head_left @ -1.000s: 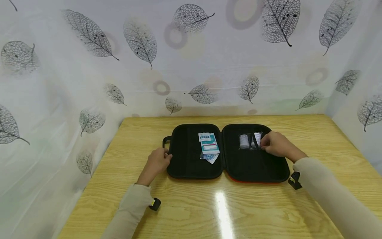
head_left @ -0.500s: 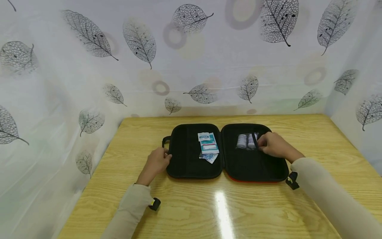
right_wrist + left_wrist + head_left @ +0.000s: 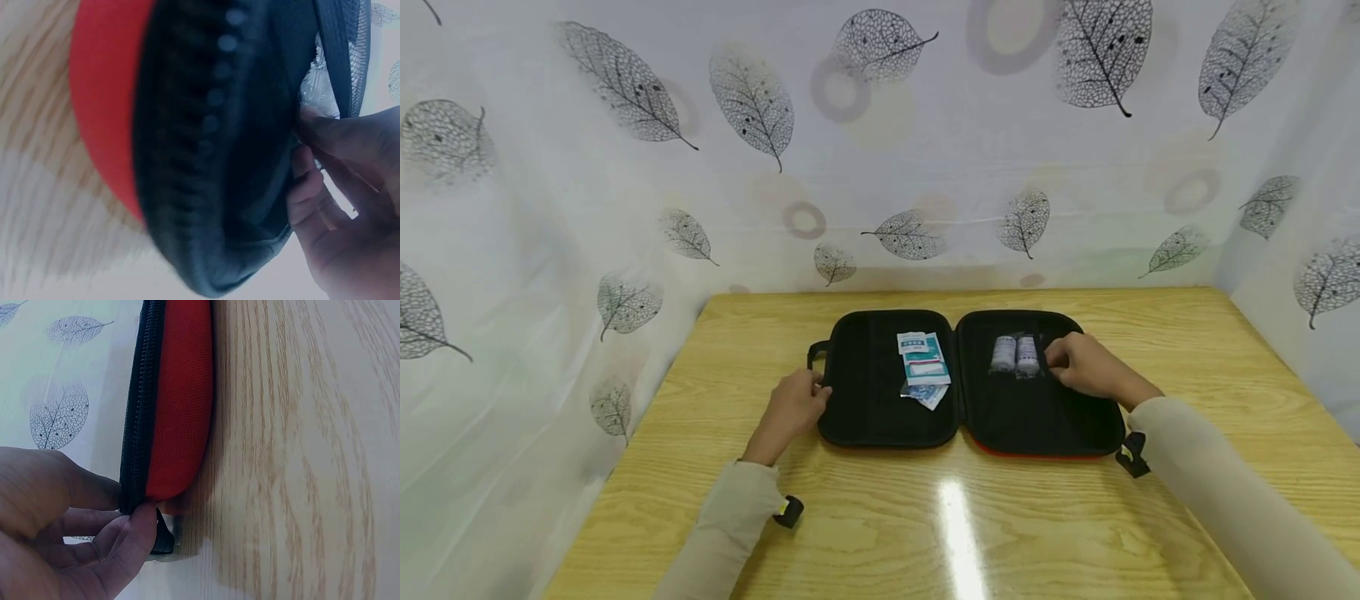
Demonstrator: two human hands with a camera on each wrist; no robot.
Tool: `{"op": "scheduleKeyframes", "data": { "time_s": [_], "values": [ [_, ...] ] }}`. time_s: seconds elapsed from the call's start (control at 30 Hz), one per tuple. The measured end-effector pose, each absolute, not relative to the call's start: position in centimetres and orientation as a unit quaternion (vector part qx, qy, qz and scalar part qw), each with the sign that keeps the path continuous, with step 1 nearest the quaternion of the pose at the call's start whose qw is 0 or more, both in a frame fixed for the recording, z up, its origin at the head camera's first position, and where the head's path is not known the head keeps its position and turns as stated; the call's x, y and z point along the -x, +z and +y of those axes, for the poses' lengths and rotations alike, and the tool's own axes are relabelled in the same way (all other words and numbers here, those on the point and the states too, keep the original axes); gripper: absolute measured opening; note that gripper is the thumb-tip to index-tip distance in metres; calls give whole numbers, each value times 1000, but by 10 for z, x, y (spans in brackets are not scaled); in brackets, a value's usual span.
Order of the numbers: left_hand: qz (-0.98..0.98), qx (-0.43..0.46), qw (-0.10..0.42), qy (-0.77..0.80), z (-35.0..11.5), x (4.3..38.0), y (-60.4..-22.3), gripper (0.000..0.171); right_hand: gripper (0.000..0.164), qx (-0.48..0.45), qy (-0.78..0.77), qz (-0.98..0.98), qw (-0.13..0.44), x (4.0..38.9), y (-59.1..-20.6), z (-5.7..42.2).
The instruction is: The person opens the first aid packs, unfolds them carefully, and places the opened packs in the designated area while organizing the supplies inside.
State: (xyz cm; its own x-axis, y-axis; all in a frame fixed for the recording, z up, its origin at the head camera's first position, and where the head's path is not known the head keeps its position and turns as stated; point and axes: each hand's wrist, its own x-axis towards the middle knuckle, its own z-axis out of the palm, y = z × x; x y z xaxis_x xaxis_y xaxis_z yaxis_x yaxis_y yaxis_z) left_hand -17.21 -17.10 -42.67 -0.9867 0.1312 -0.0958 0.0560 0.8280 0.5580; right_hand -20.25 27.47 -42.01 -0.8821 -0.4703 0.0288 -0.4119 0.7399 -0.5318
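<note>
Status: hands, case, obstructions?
Zippered case open, left hand pinching its edge. Right hand beside two plastic-wrapped rolls, grip unclear. Black strap close by, possible snag.

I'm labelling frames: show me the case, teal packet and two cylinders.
Case (image 3: pixel 1011 415), head view: right half's bare lining.
Teal packet (image 3: pixel 928 363), head view: printed face.
Cylinders (image 3: pixel 1003 355), head view: left one's side.

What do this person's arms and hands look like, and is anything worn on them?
The left sleeve and right sleeve are plain, light beige and long. The left hand and right hand are bare, without gloves. By each wrist sits a small black wrist camera with a bit of yellow.
</note>
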Motion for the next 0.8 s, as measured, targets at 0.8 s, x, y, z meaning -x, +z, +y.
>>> {"op": "scheduleKeyframes", "data": {
  "time_s": [0.8],
  "values": [
    [951, -57, 57, 298, -173, 172, -428, 27, 8, 199, -236, 948, 71, 213, -392, 275]
  ]
}}
